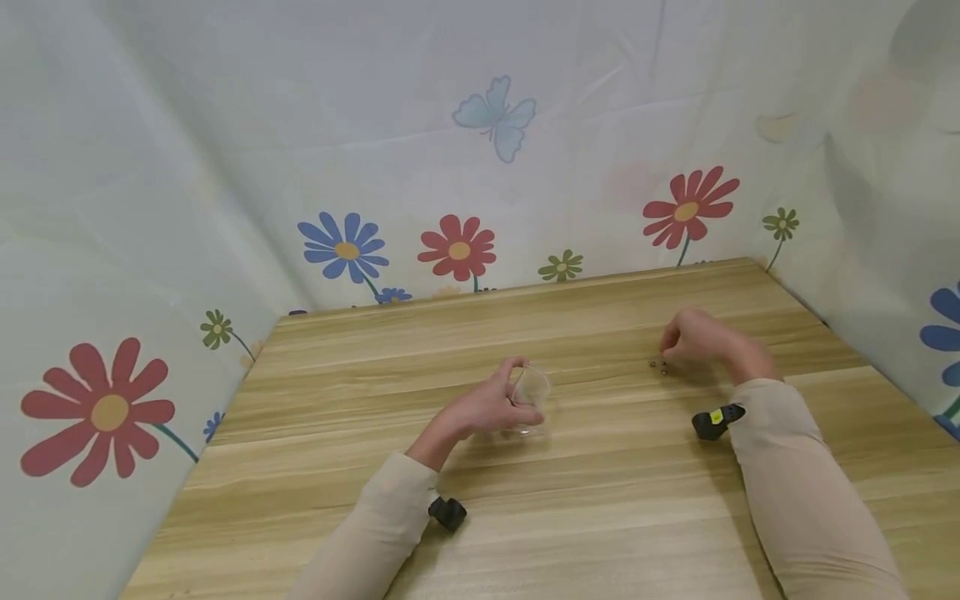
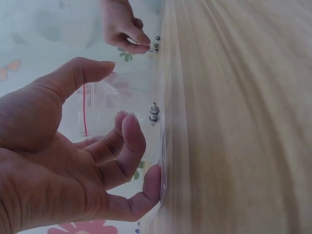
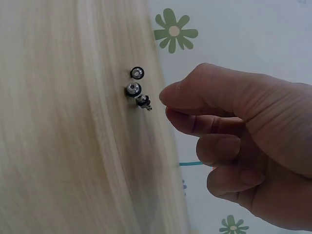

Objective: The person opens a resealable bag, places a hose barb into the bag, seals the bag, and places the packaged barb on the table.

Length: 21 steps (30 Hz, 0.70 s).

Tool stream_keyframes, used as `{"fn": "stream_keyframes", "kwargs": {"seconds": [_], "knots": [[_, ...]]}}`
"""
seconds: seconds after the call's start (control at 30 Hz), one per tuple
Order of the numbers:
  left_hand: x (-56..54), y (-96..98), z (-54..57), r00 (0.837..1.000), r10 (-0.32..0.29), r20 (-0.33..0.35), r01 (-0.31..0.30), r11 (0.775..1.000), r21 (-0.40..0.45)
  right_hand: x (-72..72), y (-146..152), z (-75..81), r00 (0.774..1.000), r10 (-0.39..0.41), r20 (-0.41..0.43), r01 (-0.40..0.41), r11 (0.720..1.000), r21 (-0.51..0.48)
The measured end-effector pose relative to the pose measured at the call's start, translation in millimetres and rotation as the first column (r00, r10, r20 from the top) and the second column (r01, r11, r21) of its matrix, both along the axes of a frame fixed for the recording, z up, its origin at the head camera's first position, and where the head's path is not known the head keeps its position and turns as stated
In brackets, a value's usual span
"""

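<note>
In the head view my left hand (image 1: 495, 406) holds a clear zip bag (image 1: 533, 385) upright on the table, thumb and fingers spread around its sides. A red seal line runs along the bag (image 2: 105, 105) in the left wrist view. Inside it shows a small metal fitting (image 2: 154, 113) with dark rings. My right hand (image 1: 697, 337) is low over the table to the right, fingers curled and thumb tip against the index finger. Nothing shows between those fingertips. Just beside them stand small metal fittings with black rings (image 3: 133, 89), grouped closely on the wood.
The wood-grain table (image 1: 600, 500) reaches back to a white curtain (image 1: 585, 167) printed with flowers and a butterfly. Curtain also hangs along the left and right sides. A black wrist camera (image 1: 447, 513) sits on the left cuff, another camera (image 1: 712, 422) on the right.
</note>
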State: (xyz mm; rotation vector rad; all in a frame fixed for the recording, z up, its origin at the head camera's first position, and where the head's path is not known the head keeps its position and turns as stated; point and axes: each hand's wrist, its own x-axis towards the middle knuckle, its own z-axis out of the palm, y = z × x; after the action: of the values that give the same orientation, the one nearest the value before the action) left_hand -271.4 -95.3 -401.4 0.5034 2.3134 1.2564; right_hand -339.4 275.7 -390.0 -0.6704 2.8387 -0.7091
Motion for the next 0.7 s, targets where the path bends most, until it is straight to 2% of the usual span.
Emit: {"fn": "stream_keyframes", "kwargs": {"seconds": [0.23,0.7], "knots": [[-1.2,0.9,-3.1,1.000,0.003,-0.002,-0.003,1.000,0.012,-1.7,3.6,-7.1,0.999,-0.009,0.053,0.009,1.000,-0.003],[0.4,0.6,-0.3,1.000,-0.007,-0.002,0.007,1.000,0.010,-2.5,-3.1,-10.6,0.998,-0.023,0.055,0.021,0.999,0.033]]}}
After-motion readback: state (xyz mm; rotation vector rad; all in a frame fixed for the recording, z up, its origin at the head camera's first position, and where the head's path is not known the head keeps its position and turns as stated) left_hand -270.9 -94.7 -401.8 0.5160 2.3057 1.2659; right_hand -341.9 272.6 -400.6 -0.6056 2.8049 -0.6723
